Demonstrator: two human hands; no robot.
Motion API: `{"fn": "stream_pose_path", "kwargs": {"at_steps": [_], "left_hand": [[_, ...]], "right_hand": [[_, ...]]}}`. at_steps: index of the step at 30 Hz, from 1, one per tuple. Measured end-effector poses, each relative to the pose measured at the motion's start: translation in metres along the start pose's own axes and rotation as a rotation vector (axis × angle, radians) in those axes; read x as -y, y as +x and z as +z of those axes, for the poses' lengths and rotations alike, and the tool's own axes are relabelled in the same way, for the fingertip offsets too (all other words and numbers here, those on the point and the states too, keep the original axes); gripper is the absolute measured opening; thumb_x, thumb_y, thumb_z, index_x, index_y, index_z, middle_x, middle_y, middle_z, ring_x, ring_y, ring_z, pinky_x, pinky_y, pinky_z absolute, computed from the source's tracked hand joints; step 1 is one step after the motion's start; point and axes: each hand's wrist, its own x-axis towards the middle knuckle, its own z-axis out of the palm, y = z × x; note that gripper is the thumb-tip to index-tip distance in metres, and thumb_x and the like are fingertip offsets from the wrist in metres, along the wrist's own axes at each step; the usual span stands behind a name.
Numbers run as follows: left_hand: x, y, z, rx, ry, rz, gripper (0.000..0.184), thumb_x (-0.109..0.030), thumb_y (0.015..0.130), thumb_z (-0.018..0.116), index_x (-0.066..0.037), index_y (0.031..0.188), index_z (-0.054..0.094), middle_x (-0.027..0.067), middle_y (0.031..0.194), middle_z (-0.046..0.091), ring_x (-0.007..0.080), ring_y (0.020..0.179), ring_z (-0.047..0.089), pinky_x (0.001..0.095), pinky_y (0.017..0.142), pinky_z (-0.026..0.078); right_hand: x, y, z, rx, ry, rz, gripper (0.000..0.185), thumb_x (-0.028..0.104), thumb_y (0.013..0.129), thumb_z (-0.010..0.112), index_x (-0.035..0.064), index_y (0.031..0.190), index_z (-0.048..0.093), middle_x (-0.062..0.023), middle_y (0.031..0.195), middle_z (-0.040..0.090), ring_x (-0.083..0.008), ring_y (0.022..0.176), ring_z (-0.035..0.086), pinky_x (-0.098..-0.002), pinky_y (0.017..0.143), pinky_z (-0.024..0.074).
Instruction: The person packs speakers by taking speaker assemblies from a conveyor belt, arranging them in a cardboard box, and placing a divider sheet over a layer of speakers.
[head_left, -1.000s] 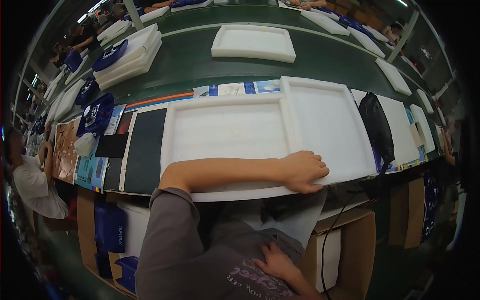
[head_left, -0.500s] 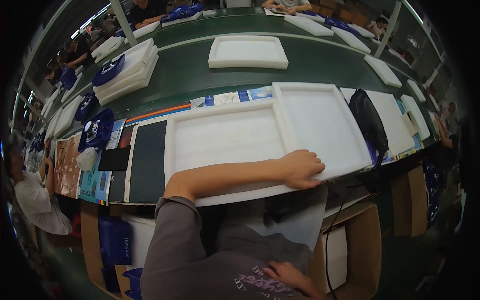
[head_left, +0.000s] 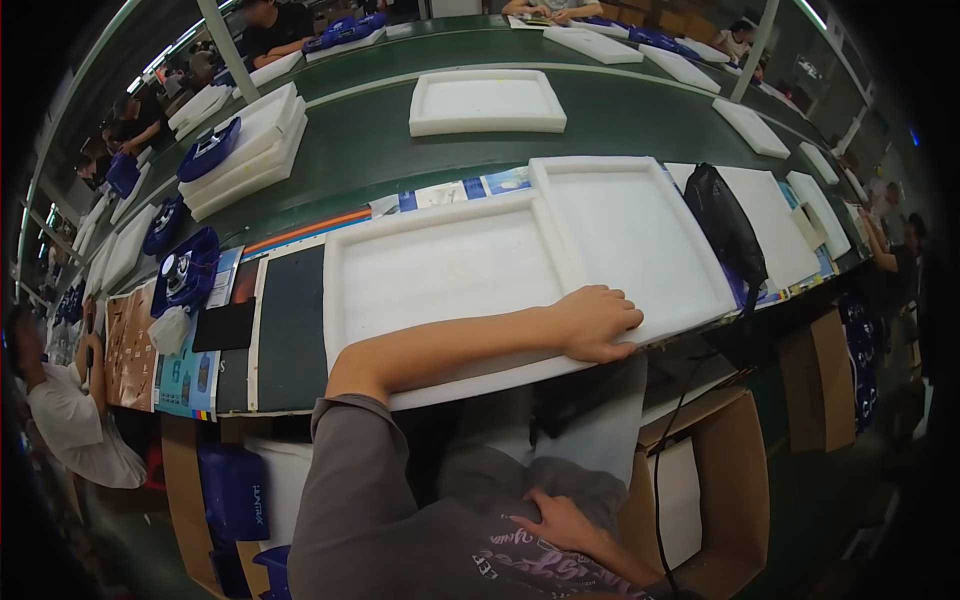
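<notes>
The fingers of the left hand (head_left: pixel 598 322) are loosely bent where a white foam tray (head_left: pixel 440 275) is met by a second tray (head_left: pixel 645 240); whether either rim is gripped cannot be told. The right hand (head_left: pixel 562 524) is rested, fingers loosely extended, on the shirt (head_left: pixel 400 545). Both trays are laid on the surface (head_left: pixel 288 335). Lightness and easily dented edges may be expected; opposite rims are best held.
</notes>
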Motion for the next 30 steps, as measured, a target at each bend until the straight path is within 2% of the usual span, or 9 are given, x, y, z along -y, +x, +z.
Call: {"fn": "stream_pose_path", "kwargs": {"at_steps": [11, 12, 15, 16, 19, 22, 25, 26, 30], "left_hand": [[0.005, 0.0, 0.007, -0.065, -0.015, 0.051, 0.032, -0.034, 0.084, 0.06, -0.003, 0.09, 0.058, 0.0141, 0.088, 0.062, 0.0341, 0.09, 0.058, 0.0438, 0.083, 0.046], [0.007, -0.002, 0.008, -0.083, -0.017, 0.05, 0.032, -0.034, 0.084, 0.061, -0.003, 0.09, 0.058, 0.0141, 0.088, 0.062, 0.0342, 0.09, 0.058, 0.0439, 0.083, 0.046], [0.01, -0.002, 0.007, -0.094, -0.011, 0.041, 0.033, -0.035, 0.083, 0.062, -0.003, 0.087, 0.059, 0.0141, 0.087, 0.063, 0.0342, 0.09, 0.059, 0.0444, 0.082, 0.047], [0.009, -0.002, 0.007, -0.09, -0.012, 0.028, 0.033, -0.035, 0.082, 0.062, -0.003, 0.087, 0.059, 0.0141, 0.087, 0.063, 0.0341, 0.089, 0.059, 0.0445, 0.082, 0.047], [0.01, -0.002, 0.009, -0.087, -0.023, 0.017, 0.033, -0.035, 0.081, 0.062, -0.003, 0.084, 0.06, 0.014, 0.086, 0.063, 0.034, 0.089, 0.059, 0.0445, 0.082, 0.047], [0.01, -0.002, 0.012, -0.107, -0.048, 0.031, 0.033, -0.035, 0.08, 0.063, -0.002, 0.084, 0.06, 0.0138, 0.084, 0.063, 0.0333, 0.089, 0.059, 0.0445, 0.082, 0.047], [0.011, -0.004, 0.011, -0.097, -0.053, 0.02, 0.033, -0.035, 0.08, 0.063, -0.002, 0.085, 0.06, 0.0138, 0.084, 0.063, 0.0322, 0.089, 0.06, 0.0441, 0.082, 0.047], [0.009, -0.003, 0.007, -0.057, -0.047, 0.011, 0.035, -0.036, 0.081, 0.063, -0.002, 0.087, 0.061, 0.014, 0.085, 0.063, 0.0323, 0.09, 0.06, 0.044, 0.082, 0.047], [0.022, 0.005, -0.011, 0.141, -0.275, -0.008, 0.036, -0.035, 0.087, 0.061, -0.001, 0.098, 0.064, 0.0148, 0.092, 0.066, 0.0328, 0.095, 0.061, 0.0435, 0.083, 0.048]], "right_hand": [[-0.068, 0.09, 0.001, 0.043, 0.497, -0.196, 0.039, 0.039, 0.097, 0.053, 0.0018, 0.106, 0.061, -0.0135, 0.08, 0.066, -0.021, 0.074, 0.064, -0.0368, 0.073, 0.0506], [-0.057, 0.097, -0.01, -0.132, 0.245, -0.113, 0.037, 0.037, 0.097, 0.053, 0.0017, 0.104, 0.061, -0.0169, 0.078, 0.067, -0.0281, 0.073, 0.067, -0.04, 0.072, 0.0516], [-0.075, 0.136, 0.029, -0.373, 0.149, -0.21, 0.035, 0.036, 0.097, 0.053, 0.002, 0.1, 0.061, -0.0199, 0.078, 0.067, -0.0375, 0.076, 0.067, -0.0437, 0.07, 0.0517], [-0.07, 0.14, 0.043, -0.142, -0.163, -0.177, 0.034, 0.035, 0.097, 0.053, 0.0022, 0.098, 0.06, -0.0233, 0.083, 0.066, -0.0441, 0.083, 0.063, -0.0472, 0.07, 0.0505], [-0.064, 0.144, 0.03, -0.03, 0.039, -0.256, 0.03, 0.031, 0.098, 0.051, 0.0026, 0.097, 0.061, -0.019, 0.077, 0.067, -0.0375, 0.072, 0.066, -0.0438, 0.064, 0.051], [-0.098, 0.17, 0.021, 0.163, 0.586, -0.097, 0.019, 0.022, 0.096, 0.054, 0.0042, 0.098, 0.061, -0.0116, 0.073, 0.066, -0.0266, 0.063, 0.063, -0.0378, 0.059, 0.0503], [-0.136, 0.193, 0.012, 0.341, 1.545, 0.021, 0.019, 0.021, 0.096, 0.054, 0.0045, 0.103, 0.06, -0.007, 0.079, 0.064, -0.0179, 0.063, 0.058, -0.0326, 0.056, 0.0472], [-0.184, 0.221, 0.034, 0.515, 1.816, -0.084, 0.034, 0.033, 0.097, 0.049, 0.005, 0.113, 0.06, -0.0122, 0.102, 0.066, -0.0225, 0.082, 0.064, -0.0374, 0.066, 0.0521], [-0.171, 0.216, 0.016, 0.495, 1.785, 0.017, 0.037, 0.035, 0.098, 0.047, 0.0045, 0.115, 0.06, -0.0151, 0.109, 0.066, -0.0266, 0.092, 0.066, -0.042, 0.077, 0.0554]]}}
